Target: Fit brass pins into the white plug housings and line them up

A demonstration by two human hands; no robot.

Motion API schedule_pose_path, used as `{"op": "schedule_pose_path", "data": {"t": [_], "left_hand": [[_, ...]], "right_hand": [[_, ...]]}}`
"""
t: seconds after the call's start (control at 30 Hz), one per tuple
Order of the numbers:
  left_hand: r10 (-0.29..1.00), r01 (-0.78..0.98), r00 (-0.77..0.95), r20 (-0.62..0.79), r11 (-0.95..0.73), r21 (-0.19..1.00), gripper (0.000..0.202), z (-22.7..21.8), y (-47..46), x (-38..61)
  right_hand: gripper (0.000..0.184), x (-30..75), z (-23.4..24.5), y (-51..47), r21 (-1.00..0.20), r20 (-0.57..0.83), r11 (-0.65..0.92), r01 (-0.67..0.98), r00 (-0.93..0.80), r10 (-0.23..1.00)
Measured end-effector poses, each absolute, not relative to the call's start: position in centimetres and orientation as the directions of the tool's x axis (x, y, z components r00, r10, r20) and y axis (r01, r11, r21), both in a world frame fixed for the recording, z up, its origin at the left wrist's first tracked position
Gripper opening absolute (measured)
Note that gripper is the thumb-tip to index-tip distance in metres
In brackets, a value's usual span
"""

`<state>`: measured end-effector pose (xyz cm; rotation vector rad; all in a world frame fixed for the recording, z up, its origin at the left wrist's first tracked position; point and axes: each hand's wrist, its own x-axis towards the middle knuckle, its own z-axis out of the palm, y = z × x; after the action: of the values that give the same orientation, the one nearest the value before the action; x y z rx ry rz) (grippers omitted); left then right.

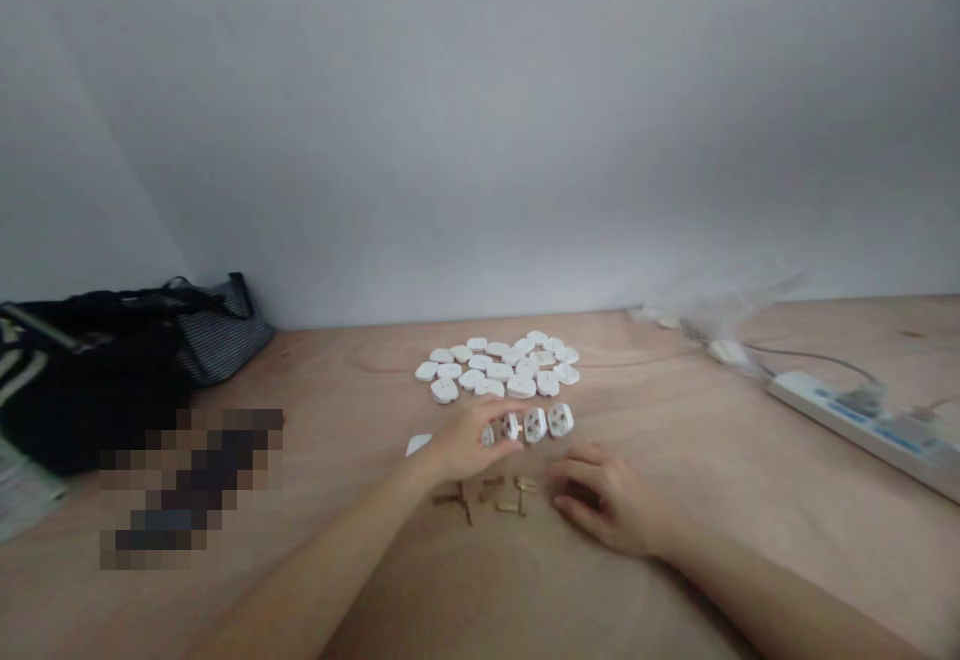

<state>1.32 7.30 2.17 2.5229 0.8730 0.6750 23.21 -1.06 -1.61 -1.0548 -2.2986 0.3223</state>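
Observation:
My left hand reaches in from the left, its thumb and fingers closed around a white plug housing with dark holes in its face. Two similar plug housings stand in line to its right, and another white piece lies partly hidden behind the hand. Resting on the table, my right hand has loosely bent fingers with a gap to the thumb and nothing visible between them. Several small brass pins lie scattered between my two hands. Beyond them sits a cluster of white plug parts.
A single white piece lies beside my left wrist. On the right are a white power strip with a grey cable and a clear plastic bag. A black bag and a pixelated dark object lie left. A wall rises behind.

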Motion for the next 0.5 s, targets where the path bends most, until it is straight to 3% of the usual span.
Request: {"op": "schedule_pose_path", "data": {"t": [0.1, 0.2, 0.5], "left_hand": [[0.68, 0.4, 0.626, 0.381, -0.7, 0.592, 0.035, 2.3, 4.8, 1.1], [0.702, 0.362, 0.627, 0.338, -0.647, 0.671, 0.033, 1.9, 2.4, 1.6], [0.726, 0.426, 0.597, 0.341, -0.647, 0.633, 0.037, 0.6, 0.7, 3.0]], "right_hand": [[0.03, 23.2, -1.8, -1.0, -0.426, 0.408, 0.639, 0.64, -0.495, 0.767], [0.026, 23.3, -1.9, -0.7, -0.422, 0.422, 0.606, 0.674, -0.446, 0.79], [0.013, 23.8, -2.1, -0.1, -0.507, 0.449, 0.516, 0.69, -0.3, 0.842]]}}
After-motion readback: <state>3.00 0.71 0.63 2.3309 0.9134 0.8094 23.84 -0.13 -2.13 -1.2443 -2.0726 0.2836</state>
